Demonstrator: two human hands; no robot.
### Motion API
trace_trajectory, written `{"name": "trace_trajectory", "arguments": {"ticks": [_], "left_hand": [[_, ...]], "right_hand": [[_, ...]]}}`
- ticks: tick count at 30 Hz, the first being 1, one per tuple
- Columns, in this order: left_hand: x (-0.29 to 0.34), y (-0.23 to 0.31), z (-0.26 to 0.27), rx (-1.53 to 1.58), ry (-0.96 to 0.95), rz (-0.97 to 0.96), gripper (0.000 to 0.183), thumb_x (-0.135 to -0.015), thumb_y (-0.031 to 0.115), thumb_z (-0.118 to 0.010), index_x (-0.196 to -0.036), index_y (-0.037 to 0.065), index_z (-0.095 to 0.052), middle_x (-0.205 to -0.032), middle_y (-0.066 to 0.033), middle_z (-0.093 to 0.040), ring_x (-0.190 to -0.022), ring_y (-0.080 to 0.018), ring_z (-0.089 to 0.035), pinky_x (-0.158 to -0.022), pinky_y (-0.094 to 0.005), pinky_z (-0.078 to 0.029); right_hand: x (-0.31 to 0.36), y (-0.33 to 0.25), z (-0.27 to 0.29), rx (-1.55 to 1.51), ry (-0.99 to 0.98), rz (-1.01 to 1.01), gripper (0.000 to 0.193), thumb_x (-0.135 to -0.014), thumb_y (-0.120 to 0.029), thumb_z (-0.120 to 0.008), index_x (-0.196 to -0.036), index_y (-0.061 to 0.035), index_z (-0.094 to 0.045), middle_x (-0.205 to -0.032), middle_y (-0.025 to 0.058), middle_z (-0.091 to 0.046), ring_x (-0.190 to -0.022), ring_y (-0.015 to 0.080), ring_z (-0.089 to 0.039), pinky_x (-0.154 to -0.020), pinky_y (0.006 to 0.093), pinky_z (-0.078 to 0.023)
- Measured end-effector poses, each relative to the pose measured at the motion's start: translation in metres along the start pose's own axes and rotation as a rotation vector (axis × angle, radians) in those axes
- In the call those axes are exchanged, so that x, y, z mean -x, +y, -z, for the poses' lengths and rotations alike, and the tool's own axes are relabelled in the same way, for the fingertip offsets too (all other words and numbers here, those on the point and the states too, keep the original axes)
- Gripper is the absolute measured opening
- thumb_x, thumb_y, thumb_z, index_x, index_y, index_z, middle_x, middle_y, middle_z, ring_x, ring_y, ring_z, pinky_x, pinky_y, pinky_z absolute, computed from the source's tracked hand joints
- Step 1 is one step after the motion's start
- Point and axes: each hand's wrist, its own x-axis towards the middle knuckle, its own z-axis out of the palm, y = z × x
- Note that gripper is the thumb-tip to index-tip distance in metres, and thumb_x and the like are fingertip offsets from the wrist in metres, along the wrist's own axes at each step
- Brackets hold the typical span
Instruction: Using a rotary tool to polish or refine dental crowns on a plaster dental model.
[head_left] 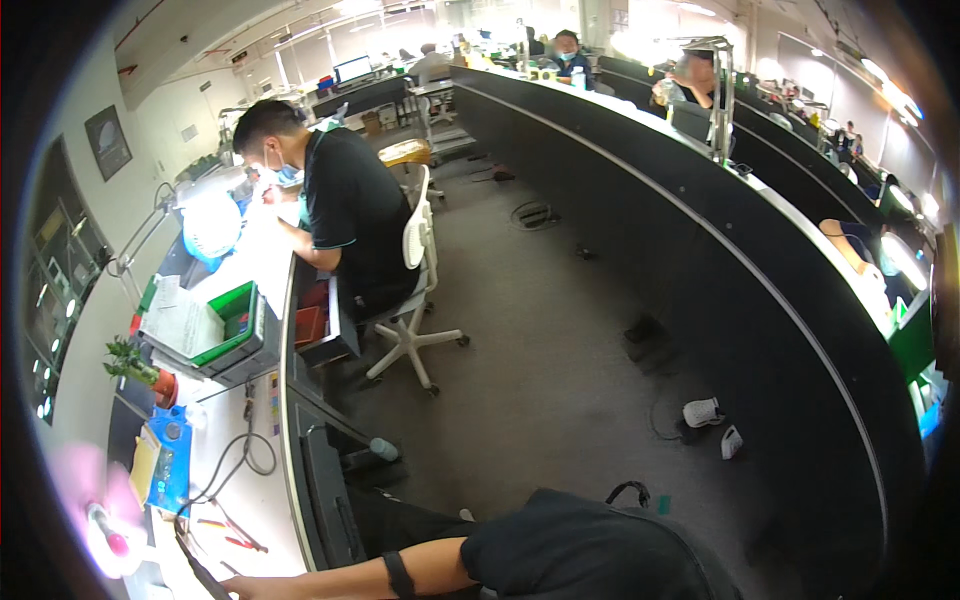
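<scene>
Left hand [243, 587]: rests at the white tabletop [255, 500] edge, lower frame; whether its fingers are apart or together cannot be told. Red-handled tools [232, 535] lie just beyond the fingers; black cable [238, 460] farther off; blue device [172, 462] beyond, to their left. Right hand: out of view.

You have one view only, from the head camera, so no second view shares the scene. It is turned well to your left and sideways along the long white workbench [262, 470], not down at your work. Your bare left forearm with its black band [400, 572] enters at the lower edge, closest to the lens. The seated co-worker in a black shirt [345, 205] sits in the middle distance, and the dark curved partition wall [700, 290] sweeps away on the right. The fisheye bends straight edges toward the rim.
</scene>
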Motion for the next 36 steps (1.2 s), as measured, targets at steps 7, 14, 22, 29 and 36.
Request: {"name": "trace_trajectory", "arguments": {"ticks": [7, 14, 22, 29, 36], "left_hand": [[0.033, 0.016, 0.014, -0.075, 0.043, 0.101, 0.027, -0.108, 0.031, -0.055, -0.095, 0.007, -0.054, -0.082, 0.0032, -0.042, -0.075, -0.0077, -0.040, -0.065, -0.0254, -0.032], [0.014, -0.007, -0.001, -0.036, -0.029, 0.218, 0.029, -0.109, 0.032, -0.055, -0.094, 0.007, -0.054, -0.080, 0.0037, -0.041, -0.074, -0.0073, -0.039, -0.064, -0.0252, -0.031], [0.050, -0.001, -0.043, -0.144, 0.258, 0.207, 0.017, -0.102, 0.020, -0.060, -0.100, 0.003, -0.058, -0.089, -0.0005, -0.052, -0.080, -0.0098, -0.049, -0.071, -0.0266, -0.039], [0.026, 0.050, -0.087, -0.661, 0.264, 0.081, 0.025, -0.091, 0.011, -0.077, -0.107, 0.000, -0.061, -0.084, -0.0161, -0.070, -0.069, -0.0355, -0.066, -0.064, -0.0406, -0.051], [0.071, 0.067, -0.056, -0.610, 0.389, -0.015, 0.011, -0.100, 0.001, -0.061, -0.108, 0.001, -0.069, -0.078, -0.0086, -0.072, -0.070, -0.0169, -0.067, -0.067, -0.0297, -0.051]], "right_hand": [[-0.002, -0.001, -0.021, -0.017, -0.233, -0.060, 0.036, -0.096, -0.034, -0.073, -0.104, 0.0001, -0.068, -0.071, 0.0027, -0.062, -0.059, 0.0130, -0.056, -0.051, 0.0275, -0.044], [-0.008, 0.019, -0.013, -0.124, -0.595, -0.046, 0.023, -0.099, -0.023, -0.068, -0.097, 0.0005, -0.069, -0.078, 0.0016, -0.063, -0.069, 0.0119, -0.055, -0.061, 0.0279, -0.047], [0.001, 0.060, -0.073, -0.297, -0.044, -0.295, 0.035, -0.085, -0.018, -0.068, -0.108, 0.0040, -0.054, -0.068, 0.0090, -0.062, -0.050, 0.0151, -0.059, -0.039, 0.0312, -0.043], [0.028, -0.019, -0.019, -0.220, -0.017, -0.342, 0.020, -0.092, -0.016, -0.079, -0.100, -0.0015, -0.067, -0.067, 0.0011, -0.064, -0.050, 0.0036, -0.053, -0.043, 0.0200, -0.038], [0.029, -0.020, -0.011, -0.414, -0.006, -0.283, 0.018, -0.094, -0.010, -0.073, -0.104, 0.0031, -0.065, -0.059, 0.0057, -0.062, -0.043, 0.0104, -0.058, -0.039, 0.0216, -0.042]]}}
